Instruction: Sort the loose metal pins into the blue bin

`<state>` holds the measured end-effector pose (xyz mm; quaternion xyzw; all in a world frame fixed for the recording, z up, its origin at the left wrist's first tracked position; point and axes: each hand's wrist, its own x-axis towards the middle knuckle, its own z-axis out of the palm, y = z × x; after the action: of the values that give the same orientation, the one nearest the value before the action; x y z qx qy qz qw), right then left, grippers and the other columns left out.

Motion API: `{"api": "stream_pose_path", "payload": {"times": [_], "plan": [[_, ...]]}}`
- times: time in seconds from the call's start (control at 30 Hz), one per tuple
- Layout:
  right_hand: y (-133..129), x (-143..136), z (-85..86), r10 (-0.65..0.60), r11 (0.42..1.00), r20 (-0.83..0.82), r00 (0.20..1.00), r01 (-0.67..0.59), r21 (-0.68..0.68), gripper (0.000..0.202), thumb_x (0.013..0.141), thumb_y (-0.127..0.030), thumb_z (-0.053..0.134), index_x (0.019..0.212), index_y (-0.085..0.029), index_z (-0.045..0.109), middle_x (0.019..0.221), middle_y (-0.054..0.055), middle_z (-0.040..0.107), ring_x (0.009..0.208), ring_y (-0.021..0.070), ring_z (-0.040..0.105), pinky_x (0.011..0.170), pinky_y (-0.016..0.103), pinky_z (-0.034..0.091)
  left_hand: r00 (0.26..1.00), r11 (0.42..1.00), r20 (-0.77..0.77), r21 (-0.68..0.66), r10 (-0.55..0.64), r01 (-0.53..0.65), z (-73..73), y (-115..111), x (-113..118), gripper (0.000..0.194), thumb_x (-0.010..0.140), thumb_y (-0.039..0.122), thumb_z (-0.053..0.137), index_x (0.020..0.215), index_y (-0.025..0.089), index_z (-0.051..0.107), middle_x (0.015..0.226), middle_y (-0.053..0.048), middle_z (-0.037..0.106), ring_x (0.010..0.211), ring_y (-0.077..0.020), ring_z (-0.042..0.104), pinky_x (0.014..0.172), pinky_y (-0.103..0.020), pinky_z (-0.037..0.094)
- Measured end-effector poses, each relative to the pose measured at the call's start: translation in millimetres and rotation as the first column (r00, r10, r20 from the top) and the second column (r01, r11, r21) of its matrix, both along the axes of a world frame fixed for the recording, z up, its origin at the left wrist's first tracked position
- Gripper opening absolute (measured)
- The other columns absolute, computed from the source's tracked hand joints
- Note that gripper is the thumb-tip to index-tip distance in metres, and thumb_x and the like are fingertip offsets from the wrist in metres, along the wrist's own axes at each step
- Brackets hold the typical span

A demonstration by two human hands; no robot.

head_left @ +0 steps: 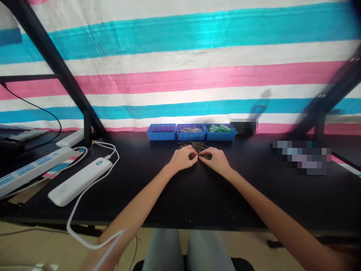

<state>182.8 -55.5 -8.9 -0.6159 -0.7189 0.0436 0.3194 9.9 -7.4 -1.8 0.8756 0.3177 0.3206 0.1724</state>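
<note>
My left hand (184, 158) and my right hand (216, 160) meet over the black table (194, 203), fingertips together. Each is closed in a pinch, thumb against forefinger. Whatever they pinch is too small to make out. Just beyond the fingers lies a loose pile of thin, short, brass-coloured sticks (194, 143), partly hidden by the hands. Behind the pile stand three blue bins in a row: the left bin (161, 136) has dark contents, the middle bin (191, 137) holds pale, clear-looking pieces, and the right bin (221, 137) holds green pieces.
To the left lie a white power bank (80, 182) with a white cable (84, 192) and a white power strip (36, 167). Black frame posts (53, 56) rise at both sides. A striped sheet (175, 82) hangs behind. Blurred-out items lie at the right.
</note>
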Motion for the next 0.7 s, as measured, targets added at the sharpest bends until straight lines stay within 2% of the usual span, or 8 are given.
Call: {"api": "stream_pose_path", "payload": {"times": [0.13,0.33,0.53,0.7], "plan": [[1.0,0.5,-1.2,0.018,0.999,-0.014,1.0,-0.017,0.04,0.013,0.075,-0.028,0.059,0.082,-0.024,0.069,0.083,0.002,0.067,0.079,0.0175,0.06,0.071,0.029,0.043,0.997,0.997,-0.081,0.081,-0.005,0.011,-1.3,-0.8,1.6,0.011,0.075,0.028,0.052,0.077,0.022,0.062,0.081,0.001,0.059,0.076,-0.013,0.055,0.059,-0.022,0.038],[0.5,0.1,0.0,0.013,0.997,-0.052,0.999,-0.009,0.081,0.014,0.077,-0.03,0.058,0.082,-0.024,0.069,0.082,0.002,0.066,0.077,0.0175,0.06,0.067,0.028,0.044,0.988,0.99,-0.156,0.141,0.008,0.014,-5.4,-3.3,6.2,0.012,0.078,0.03,0.051,0.079,0.023,0.061,0.085,0.0,0.06,0.081,-0.0145,0.056,0.06,-0.023,0.041],[-1.7,-1.2,5.8,-0.016,0.989,-0.148,0.989,0.037,0.141,0.014,0.077,-0.033,0.058,0.08,-0.025,0.069,0.082,0.001,0.067,0.067,0.0151,0.061,0.061,0.026,0.044,0.983,0.987,-0.175,0.158,0.046,-0.018,-5.2,-4.2,7.8,0.011,0.079,0.031,0.052,0.079,0.023,0.061,0.084,0.0,0.06,0.084,-0.0154,0.055,0.062,-0.023,0.042],[0.6,-0.8,1.6,-0.053,0.988,-0.256,0.965,0.088,0.128,0.016,0.075,-0.036,0.059,0.081,-0.025,0.069,0.081,0.0,0.069,0.069,0.0163,0.061,0.062,0.027,0.045,0.984,0.986,-0.15,0.15,0.099,-0.076,-3.6,-5.6,8.6,0.016,0.082,0.034,0.048,0.082,0.023,0.06,0.081,0.0,0.059,0.082,-0.0143,0.055,0.059,-0.023,0.04]]}}
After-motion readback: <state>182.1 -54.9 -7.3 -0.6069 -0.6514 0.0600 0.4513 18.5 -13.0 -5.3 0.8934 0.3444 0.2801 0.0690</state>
